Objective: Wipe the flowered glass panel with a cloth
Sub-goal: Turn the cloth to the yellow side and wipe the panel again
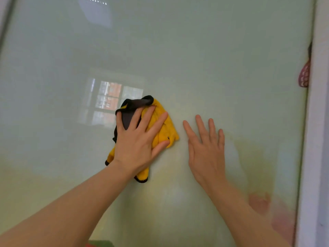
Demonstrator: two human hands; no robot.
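Head view: left hand (137, 139) presses a bunched yellow cloth (164, 129) with a dark trim flat against the frosted glass panel (213, 59), roughly mid-panel. Its fingers (148, 116) are spread and straight over the cloth, thumb hooked along the lower edge; pushing it, not clenching it. Right hand (206, 145) sits just beside the cloth, palm toward the glass, fingers released and holding nothing; can't tell if it actually touches or only hovers. Panel is pale green, milky, with faint pink flower shapes (260, 202) low right. A window reflection (114, 100) shows just left of the cloth. White frame (318, 122) runs down the right edge, with a red mesh item (304, 75) tucked behind it.

Risks, as I read it:
- Cloth is wadded, so contact patch is small; likely streaks and missed strips.
- Flat-palm hold only; a fast stroke could let the cloth slip out and drop.
- Bare right palm on glass would leave prints on wiped area.
- Leaning weight on both hands loads the panel.
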